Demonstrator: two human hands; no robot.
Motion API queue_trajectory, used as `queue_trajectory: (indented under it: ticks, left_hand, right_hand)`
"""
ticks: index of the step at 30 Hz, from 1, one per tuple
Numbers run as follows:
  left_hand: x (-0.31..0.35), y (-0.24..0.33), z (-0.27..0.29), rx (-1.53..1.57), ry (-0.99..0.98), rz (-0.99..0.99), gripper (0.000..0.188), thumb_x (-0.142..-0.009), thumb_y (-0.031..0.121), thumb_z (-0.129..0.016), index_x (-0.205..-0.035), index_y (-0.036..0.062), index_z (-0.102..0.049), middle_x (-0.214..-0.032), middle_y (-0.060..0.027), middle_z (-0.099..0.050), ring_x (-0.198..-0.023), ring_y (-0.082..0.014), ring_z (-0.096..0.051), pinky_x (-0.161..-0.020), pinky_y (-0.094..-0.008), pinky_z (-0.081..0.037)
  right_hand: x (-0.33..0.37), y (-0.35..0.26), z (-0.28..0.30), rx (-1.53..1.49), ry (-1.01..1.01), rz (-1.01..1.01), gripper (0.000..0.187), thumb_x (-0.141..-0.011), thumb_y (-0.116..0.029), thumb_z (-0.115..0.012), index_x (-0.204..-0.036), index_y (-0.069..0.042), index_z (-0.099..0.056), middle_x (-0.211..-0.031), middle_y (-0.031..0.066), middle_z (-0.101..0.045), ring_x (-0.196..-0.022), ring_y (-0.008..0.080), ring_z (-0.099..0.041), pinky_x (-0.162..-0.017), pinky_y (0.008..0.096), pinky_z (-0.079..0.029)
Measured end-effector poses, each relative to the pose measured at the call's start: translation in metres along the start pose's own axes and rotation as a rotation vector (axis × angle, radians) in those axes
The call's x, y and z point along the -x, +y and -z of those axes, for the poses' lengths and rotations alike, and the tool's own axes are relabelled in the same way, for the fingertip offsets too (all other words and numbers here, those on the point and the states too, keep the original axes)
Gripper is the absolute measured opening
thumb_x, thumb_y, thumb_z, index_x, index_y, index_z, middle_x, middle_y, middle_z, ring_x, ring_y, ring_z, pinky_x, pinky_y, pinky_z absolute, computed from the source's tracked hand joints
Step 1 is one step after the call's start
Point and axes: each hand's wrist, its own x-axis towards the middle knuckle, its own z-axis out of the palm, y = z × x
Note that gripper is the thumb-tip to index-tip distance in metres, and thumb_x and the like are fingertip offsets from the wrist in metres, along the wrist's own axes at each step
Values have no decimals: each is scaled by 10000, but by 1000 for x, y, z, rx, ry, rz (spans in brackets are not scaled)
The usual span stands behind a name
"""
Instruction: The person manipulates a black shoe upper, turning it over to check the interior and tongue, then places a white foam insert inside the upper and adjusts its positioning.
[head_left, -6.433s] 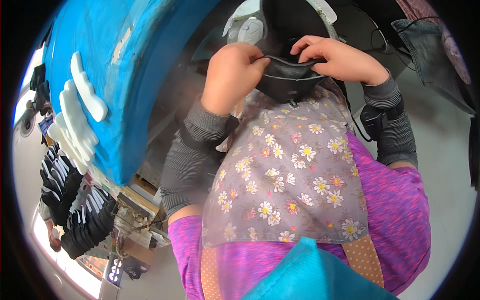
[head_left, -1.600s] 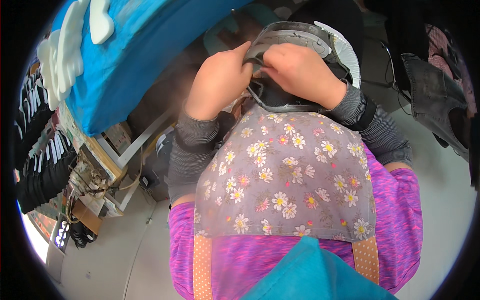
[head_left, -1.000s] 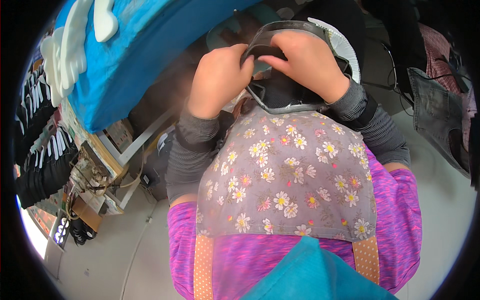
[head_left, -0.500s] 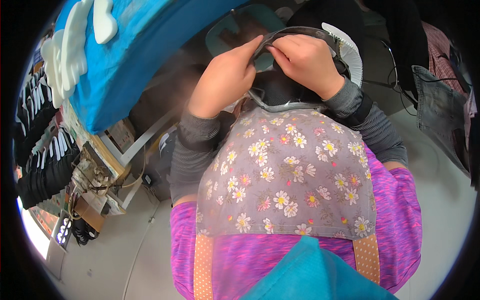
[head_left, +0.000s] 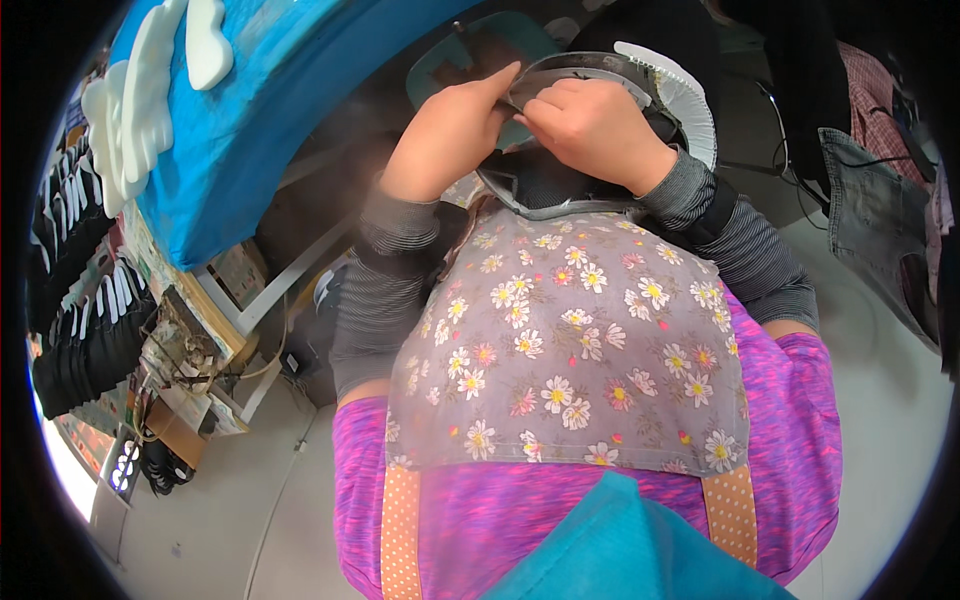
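Around the work, a pale floor (head_left: 245, 510), with a blue-draped surface (head_left: 225, 130) at upper left and white shapes (head_left: 135, 115) lying on the drape. Further left, rows of black goods (head_left: 95, 345) with white strips; at far right, dark grey denim (head_left: 875, 225) hanging down toward the floor.

At upper centre, just beyond the top of the flowered apron (head_left: 570, 340), a black piece (head_left: 570, 180) with a grey-black rim, bent into an open loop. Opening upward toward the viewpoint; mesh side at the near end, next to the apron; rim arching away at the far end. At right, just beside the rim, a pleated white edge (head_left: 692, 112), curving down and rightward; cannot tell whether joined. Long axis uncertain, with the middle partly covered.

Left hand (head_left: 445, 140) at the rim's left, pinching it, index finger straight, pointing up and right. Right hand (head_left: 605, 130) curled over the loop, fingertips pressed together close to the left thumb, pinching the same stretch of rim.
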Motion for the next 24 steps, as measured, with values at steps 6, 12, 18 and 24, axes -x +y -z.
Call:
queue_trajectory:
  ticks: [6, 12, 18, 24]
  left_hand:
    - [1, 2, 0, -40, -4, -69, 437, -921, 78, -615, -1357, 74, -584, -1025, -248, -669, -920, -419, -645, -811, -406, -528]
    - [4, -5, 4, 1, -39, -5, 406, -934, 62, -597, -1340, 75, -604, -1088, -229, -677, -965, -400, -657, -841, -392, -525]
    - [12, -8, 6, 175, 29, -46, 490, -943, 26, -576, -1423, 113, -534, -1172, -219, -667, -1017, -368, -663, -901, -358, -505]
    - [22, -19, 6, 177, -40, -7, 504, -944, 11, -570, -1435, 115, -521, -1179, -200, -676, -993, -349, -670, -900, -347, -505]
  right_hand:
    - [-2, 6, -11, -21, 152, -5, 160, -806, -157, -748, -772, -75, -615, -734, 54, -637, -683, 245, -639, -605, 352, -531]
    - [-11, 8, 4, 39, -24, -166, 210, -851, -291, -719, -799, -93, -676, -716, 72, -667, -694, 246, -679, -598, 342, -537]
    - [-7, -4, 13, -32, -274, -308, 398, -845, -449, -715, -773, -59, -681, -705, 127, -661, -688, 312, -673, -595, 407, -529]
    - [2, -8, 0, 6, -142, -226, 200, -841, -255, -705, -744, -82, -679, -652, 106, -643, -615, 304, -660, -559, 387, -521]
